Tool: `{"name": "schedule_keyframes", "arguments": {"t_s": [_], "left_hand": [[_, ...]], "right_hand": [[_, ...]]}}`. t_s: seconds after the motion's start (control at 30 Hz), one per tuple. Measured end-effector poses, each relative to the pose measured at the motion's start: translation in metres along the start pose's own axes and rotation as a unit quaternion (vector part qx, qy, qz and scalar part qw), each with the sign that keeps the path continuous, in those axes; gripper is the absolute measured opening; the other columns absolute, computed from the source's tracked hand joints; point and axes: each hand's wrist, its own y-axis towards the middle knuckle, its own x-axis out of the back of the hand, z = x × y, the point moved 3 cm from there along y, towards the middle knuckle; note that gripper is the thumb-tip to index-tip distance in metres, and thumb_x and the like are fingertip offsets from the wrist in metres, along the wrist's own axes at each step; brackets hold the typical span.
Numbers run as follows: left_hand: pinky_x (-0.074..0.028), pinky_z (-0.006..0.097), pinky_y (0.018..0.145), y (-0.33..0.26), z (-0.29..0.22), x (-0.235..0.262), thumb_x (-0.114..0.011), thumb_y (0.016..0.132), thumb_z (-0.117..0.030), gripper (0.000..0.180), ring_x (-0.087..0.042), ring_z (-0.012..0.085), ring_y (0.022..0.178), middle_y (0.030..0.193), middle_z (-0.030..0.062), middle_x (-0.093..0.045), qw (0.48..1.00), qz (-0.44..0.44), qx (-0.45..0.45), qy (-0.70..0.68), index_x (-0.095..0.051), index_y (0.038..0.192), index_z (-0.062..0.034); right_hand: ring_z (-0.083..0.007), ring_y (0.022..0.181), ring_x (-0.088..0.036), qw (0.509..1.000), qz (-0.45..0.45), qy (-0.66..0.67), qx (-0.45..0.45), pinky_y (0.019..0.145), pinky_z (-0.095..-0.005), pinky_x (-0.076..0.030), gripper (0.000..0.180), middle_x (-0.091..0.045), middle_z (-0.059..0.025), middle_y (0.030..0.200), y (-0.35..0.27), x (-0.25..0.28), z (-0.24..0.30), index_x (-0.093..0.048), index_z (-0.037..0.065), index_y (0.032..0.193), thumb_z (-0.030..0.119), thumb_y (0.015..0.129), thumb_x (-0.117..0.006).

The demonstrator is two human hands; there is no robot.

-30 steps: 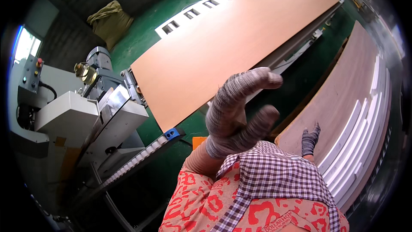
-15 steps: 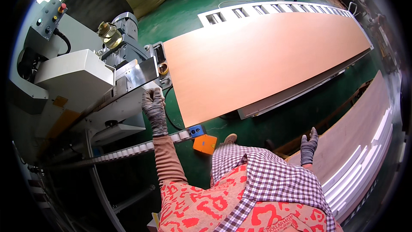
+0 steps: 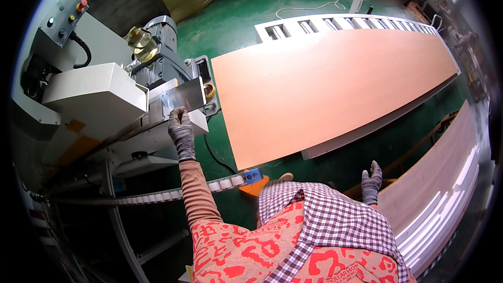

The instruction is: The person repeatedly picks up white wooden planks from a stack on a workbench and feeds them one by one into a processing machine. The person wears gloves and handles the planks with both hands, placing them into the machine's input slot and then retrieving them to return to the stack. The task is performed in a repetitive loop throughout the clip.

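Observation:
My left hand [image 3: 181,132], in a grey knit glove, is at the near edge of a shiny metal plate [image 3: 187,96] on the white machine. Its fingers are curled closed, and whatever may be between them is hidden. My right hand [image 3: 371,183], gloved alike, is held out at my right side with its fingers stretched and nothing in them. Ahead of me a long salmon-coloured panel [image 3: 330,86] lies flat over a white roller conveyor [image 3: 293,30]. The panel's left end is near the machine's metal plate, and neither hand touches the panel.
Above the plate are a grey motor [image 3: 162,32] and a bottle [image 3: 140,43] of yellowish liquid. A control box [image 3: 62,17] with buttons stands at the far left. A narrow roller rail [image 3: 173,194] passes below my left arm. At right lies a stack of brownish boards [image 3: 427,178].
My view has shifted, so the machine and panel appear further right. My left hand has moved left along the plate's near edge. The right hand stays out at my side.

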Motion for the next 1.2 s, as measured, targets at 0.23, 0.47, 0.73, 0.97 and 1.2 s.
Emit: {"name": "schedule_keyframes", "arguments": {"t_s": [0.23,0.47,0.73,0.97,1.2], "left_hand": [[-0.046,0.033,0.098,0.014,0.031,-0.003,-0.060,0.087,0.001,0.032,-0.059,0.0216,0.110,0.117,0.0138,-0.061,0.998,-0.002,-0.018,0.056,-0.059,0.119,-0.0014],[-0.041,0.038,0.103,0.012,0.007,-0.001,-0.067,0.081,-0.005,0.049,-0.054,0.0318,0.118,0.127,0.0193,-0.057,0.971,0.013,-0.043,0.236,-0.054,0.128,-0.0043],[-0.042,0.040,0.102,0.016,0.007,0.005,-0.069,0.079,-0.010,0.055,-0.055,0.0363,0.117,0.125,0.0221,-0.057,0.958,0.027,-0.046,0.282,-0.052,0.131,-0.0046],[-0.047,0.037,0.095,0.027,0.013,0.002,-0.069,0.080,-0.011,0.055,-0.058,0.0314,0.110,0.125,0.0201,-0.057,0.958,0.053,0.009,0.282,-0.052,0.131,-0.0050],[-0.049,0.038,0.090,0.036,0.021,-0.002,-0.070,0.081,-0.017,0.052,-0.061,0.0296,0.101,0.119,0.0183,-0.059,0.925,0.052,-0.093,0.363,-0.055,0.129,-0.0038]], "right_hand": [[-0.0272,0.121,-0.053,0.999,0.012,0.030,-0.019,0.106,-0.0366,-0.041,0.051,-0.054,-0.0157,0.129,-0.001,-0.004,0.006,-0.051,0.001,0.131,0.003,0.082,-0.066],[-0.0271,0.120,-0.054,0.999,0.028,0.013,-0.011,0.105,-0.0363,-0.041,0.048,-0.054,-0.0160,0.128,-0.003,-0.008,0.005,-0.052,0.001,0.130,0.004,0.084,-0.064],[-0.0276,0.119,-0.054,0.999,0.045,0.018,0.003,0.104,-0.0360,-0.042,0.045,-0.055,-0.0159,0.127,-0.001,-0.014,0.010,-0.054,0.000,0.128,0.005,0.084,-0.064],[-0.0270,0.119,-0.054,0.998,0.055,0.010,-0.004,0.104,-0.0354,-0.042,0.044,-0.056,-0.0150,0.127,-0.002,-0.014,0.009,-0.054,0.001,0.127,0.005,0.085,-0.064],[-0.0262,0.109,-0.060,0.996,0.063,0.056,0.008,0.099,-0.0346,-0.047,0.035,-0.062,-0.0134,0.117,-0.007,-0.013,0.015,-0.060,0.002,0.120,0.002,0.085,-0.062]]}}
